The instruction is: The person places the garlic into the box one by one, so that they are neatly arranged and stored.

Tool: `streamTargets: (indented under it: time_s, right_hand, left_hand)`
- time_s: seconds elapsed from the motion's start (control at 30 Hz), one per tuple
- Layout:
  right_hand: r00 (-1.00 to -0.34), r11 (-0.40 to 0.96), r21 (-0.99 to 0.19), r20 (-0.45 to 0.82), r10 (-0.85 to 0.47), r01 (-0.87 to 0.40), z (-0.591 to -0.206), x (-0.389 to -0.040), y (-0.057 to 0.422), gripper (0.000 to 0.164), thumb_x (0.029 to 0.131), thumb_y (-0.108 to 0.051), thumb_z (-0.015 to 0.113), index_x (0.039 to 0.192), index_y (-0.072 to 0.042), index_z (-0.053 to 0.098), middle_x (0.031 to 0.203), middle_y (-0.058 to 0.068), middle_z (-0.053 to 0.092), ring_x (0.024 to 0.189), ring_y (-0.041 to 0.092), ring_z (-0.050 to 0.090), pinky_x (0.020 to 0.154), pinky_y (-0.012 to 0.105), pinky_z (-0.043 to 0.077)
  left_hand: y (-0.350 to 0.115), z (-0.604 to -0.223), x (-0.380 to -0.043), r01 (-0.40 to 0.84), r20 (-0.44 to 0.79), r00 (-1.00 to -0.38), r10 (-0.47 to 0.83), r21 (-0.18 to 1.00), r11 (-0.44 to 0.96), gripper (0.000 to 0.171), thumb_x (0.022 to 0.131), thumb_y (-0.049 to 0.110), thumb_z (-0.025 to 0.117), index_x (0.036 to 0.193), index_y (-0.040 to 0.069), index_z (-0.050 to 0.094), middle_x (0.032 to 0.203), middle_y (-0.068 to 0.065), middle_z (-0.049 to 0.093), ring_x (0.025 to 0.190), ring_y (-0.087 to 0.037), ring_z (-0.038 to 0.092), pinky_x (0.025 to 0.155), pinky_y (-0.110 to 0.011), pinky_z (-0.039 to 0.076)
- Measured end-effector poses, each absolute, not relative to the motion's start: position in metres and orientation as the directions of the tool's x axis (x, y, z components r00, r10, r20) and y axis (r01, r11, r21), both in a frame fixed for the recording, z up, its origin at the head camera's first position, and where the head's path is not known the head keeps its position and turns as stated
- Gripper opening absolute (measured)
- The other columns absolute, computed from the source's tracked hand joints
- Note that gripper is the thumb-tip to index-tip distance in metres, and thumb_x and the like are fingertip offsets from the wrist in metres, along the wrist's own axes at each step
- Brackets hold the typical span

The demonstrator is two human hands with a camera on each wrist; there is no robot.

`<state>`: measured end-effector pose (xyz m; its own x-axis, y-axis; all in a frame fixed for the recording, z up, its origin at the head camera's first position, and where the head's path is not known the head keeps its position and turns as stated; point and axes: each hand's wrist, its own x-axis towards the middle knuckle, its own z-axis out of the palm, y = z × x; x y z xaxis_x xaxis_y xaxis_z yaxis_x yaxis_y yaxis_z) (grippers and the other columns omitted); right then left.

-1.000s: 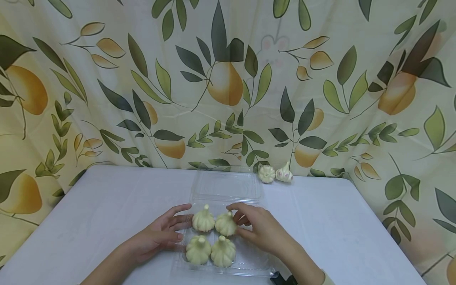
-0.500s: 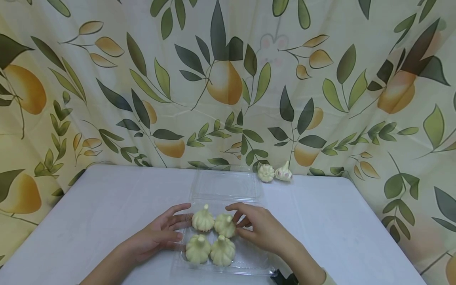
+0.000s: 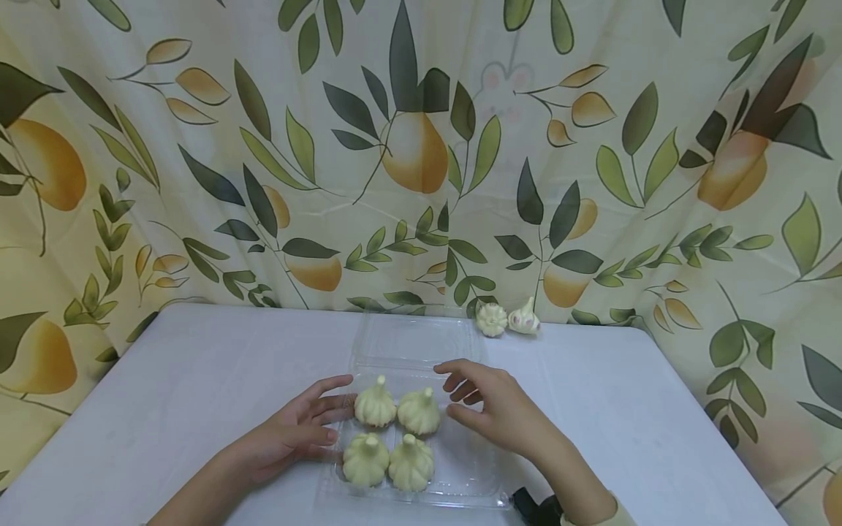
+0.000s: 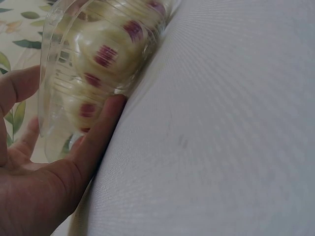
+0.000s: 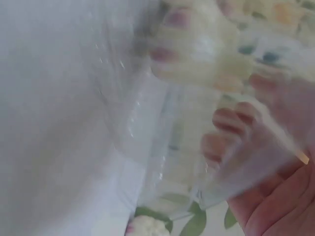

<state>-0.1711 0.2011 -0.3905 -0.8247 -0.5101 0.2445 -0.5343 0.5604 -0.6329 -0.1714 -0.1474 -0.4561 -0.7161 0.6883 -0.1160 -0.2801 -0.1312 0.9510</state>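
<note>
Grip at left (image 3: 292, 431), fingers spread, touching clear container (image 3: 470, 467); grip at right (image 3: 495, 406), half-open and empty, just beside rear right garlic bulb (image 3: 419, 414).

Four garlic bulbs (image 3: 411, 464) are sitting in a clear container (image 3: 463, 467), its lid (image 3: 421, 343) lying open at twelve o'clock. The left hand (image 3: 289, 432) is touching its nine-o'clock side; the right hand (image 3: 493, 408) is hovering at two. Farther off, two other bulbs (image 3: 492, 320) are resting at one o'clock.
</note>
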Motion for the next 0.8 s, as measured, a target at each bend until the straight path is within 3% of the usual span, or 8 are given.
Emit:
streamTargets:
  time_s: [0.33,0.63,0.8]
  right_hand:
    - [-0.867,0.524,-0.697,0.324,-0.378,-0.489,-0.384,-0.178,0.226,0.045,0.086,-0.009,0.076,0.127,-0.021,0.062,0.106,0.0,0.069,0.095,0.025,0.071,0.08,0.039,0.059]
    - [-0.93,0.533,-0.762,0.293,-0.222,-0.367,-0.383,-0.186,0.241,0.039,0.089,-0.011,0.075,0.125,-0.016,0.062,0.11,0.006,0.069,0.097,0.018,0.07,0.081,0.029,0.057]
    - [-0.956,0.51,-0.809,0.247,-0.155,-0.292,-0.386,-0.191,0.246,0.037,0.091,-0.017,0.073,0.126,-0.012,0.061,0.115,0.011,0.068,0.104,0.024,0.068,0.083,0.023,0.055]
  left_hand:
    - [-0.146,-0.457,-0.171,-0.287,-0.132,-0.724,0.677,0.95,-0.122,0.079,0.095,0.001,0.056,0.16,0.018,0.013,0.162,-0.021,0.019,0.146,-0.029,0.03,0.098,-0.055,0.049]
    - [-0.146,-0.456,-0.171,-0.281,-0.125,-0.721,0.682,0.952,-0.122,0.079,0.096,0.001,0.056,0.16,0.018,0.013,0.161,-0.021,0.02,0.146,-0.029,0.03,0.098,-0.055,0.049]
    - [-0.147,-0.455,-0.171,-0.278,-0.126,-0.722,0.68,0.953,-0.119,0.078,0.096,0.001,0.056,0.16,0.018,0.013,0.161,-0.021,0.021,0.146,-0.029,0.03,0.098,-0.055,0.049]
